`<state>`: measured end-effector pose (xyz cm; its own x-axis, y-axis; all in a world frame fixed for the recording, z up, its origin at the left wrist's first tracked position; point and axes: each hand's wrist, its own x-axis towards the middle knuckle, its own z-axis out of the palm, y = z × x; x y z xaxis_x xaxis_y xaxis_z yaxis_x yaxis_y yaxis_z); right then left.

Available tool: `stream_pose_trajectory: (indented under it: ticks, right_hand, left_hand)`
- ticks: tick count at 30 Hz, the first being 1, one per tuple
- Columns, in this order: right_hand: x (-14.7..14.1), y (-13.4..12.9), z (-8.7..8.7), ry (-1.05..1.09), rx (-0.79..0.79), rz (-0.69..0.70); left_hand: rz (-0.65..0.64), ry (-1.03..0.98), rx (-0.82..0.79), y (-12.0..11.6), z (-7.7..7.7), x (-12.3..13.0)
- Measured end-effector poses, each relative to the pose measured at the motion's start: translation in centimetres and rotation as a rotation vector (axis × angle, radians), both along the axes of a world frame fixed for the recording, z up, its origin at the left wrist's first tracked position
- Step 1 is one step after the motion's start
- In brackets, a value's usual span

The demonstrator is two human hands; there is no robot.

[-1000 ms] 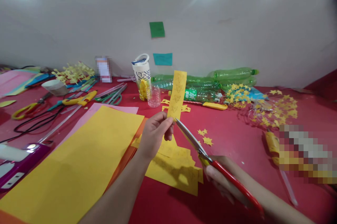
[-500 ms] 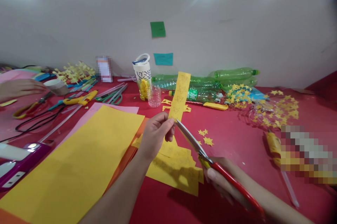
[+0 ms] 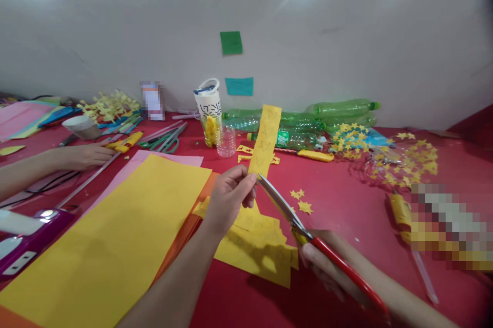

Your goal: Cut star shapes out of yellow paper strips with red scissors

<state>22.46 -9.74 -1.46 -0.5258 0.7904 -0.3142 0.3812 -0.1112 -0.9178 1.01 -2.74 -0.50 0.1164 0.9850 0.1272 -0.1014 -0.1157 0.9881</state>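
Between thumb and fingers, my left hand pinches the lower end of a yellow paper strip with stars drawn along it. The strip stands nearly upright, leaning a little right. My right hand is closed round the handles of red-handled scissors. Their blade tips touch the strip's lower right edge, close to my left thumb. Beneath my hands lie yellow paper pieces with pencil marks. A few cut paper stars rest on the red table, right of the strip.
Yellow sheets cover the left front. At the back stand a white patterned tumbler and a clear plastic cup, beside green bottles. Glue guns lie right and left, where another person's hand reaches in.
The strip has tilted slightly right at its top. Both my hands stay nearly in place. The other person's hand has moved right and down, onto the left glue gun area.
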Motion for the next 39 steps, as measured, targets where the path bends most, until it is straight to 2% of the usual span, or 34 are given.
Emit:
stream_pose_trajectory:
  ticks: [19,32,39]
  right_hand:
    - [-0.26,0.16,-0.45,-0.016,-0.051,-0.039]
    - [-0.25,0.26,-0.1,-0.044,0.003,-0.018]
    - [0.07,0.47,-0.56,-0.029,0.027,-0.028]
  left_hand:
    - [-0.004,-0.001,-0.001,0.15,-0.01,-0.24]
    - [0.004,0.003,-0.001,0.16,-0.09,-0.25]
    - [-0.015,-0.011,0.02,-0.01,-0.08,-0.24]
